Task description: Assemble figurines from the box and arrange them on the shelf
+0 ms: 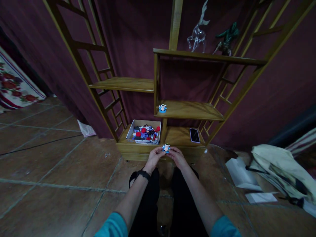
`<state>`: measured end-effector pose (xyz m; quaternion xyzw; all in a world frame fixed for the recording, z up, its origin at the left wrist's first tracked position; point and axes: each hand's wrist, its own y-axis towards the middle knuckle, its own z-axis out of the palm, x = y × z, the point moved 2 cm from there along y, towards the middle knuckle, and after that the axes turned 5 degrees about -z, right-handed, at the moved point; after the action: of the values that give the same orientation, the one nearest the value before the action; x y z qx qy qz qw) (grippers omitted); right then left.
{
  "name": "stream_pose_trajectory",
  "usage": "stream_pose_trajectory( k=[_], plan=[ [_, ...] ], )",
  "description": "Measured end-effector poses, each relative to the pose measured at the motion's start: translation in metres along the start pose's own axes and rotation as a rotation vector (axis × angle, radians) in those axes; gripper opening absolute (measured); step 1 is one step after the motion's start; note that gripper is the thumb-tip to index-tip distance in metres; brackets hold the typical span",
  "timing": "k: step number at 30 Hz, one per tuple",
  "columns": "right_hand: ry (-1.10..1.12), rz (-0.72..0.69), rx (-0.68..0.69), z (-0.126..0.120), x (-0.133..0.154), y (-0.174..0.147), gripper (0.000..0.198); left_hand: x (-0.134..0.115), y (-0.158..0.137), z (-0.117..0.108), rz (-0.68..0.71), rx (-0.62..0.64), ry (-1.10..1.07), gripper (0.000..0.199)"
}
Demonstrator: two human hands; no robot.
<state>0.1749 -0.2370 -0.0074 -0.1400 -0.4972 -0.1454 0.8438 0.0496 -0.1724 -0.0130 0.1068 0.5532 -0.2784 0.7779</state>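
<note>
Between my two hands I hold a small figurine [166, 148] with a blue base and a pale body. My left hand [156, 156] grips it from the left, fingers closed at its base. From the other side my right hand [176, 155] pinches the same figurine. A similar blue-based figurine [162, 108] stands upright at the left end of the middle shelf [190, 109]. Just beyond my left hand, an open cardboard box [130, 130] on the bottom shelf holds many small figurines in red, blue and black.
A phone [195, 135] lies on the bottom shelf at right. On the top shelf [209, 56] stand a clear glass animal figure [197, 34] and a dark green statuette [227, 39]. A cream bag [278, 168] and white box [240, 174] lie on the tiled floor.
</note>
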Motion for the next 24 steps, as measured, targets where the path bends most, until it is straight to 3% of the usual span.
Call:
stream_pose_trajectory(
  k=[14,24],
  plan=[
    [0.034,-0.044,-0.067,-0.039,0.022,-0.017,0.027,0.007,-0.007,0.049,0.037,-0.005,0.045,0.05],
    [0.097,-0.156,-0.089,-0.048,0.047,-0.02,0.028,-0.018,-0.004,0.088,0.027,-0.01,0.026,0.045]
  ],
)
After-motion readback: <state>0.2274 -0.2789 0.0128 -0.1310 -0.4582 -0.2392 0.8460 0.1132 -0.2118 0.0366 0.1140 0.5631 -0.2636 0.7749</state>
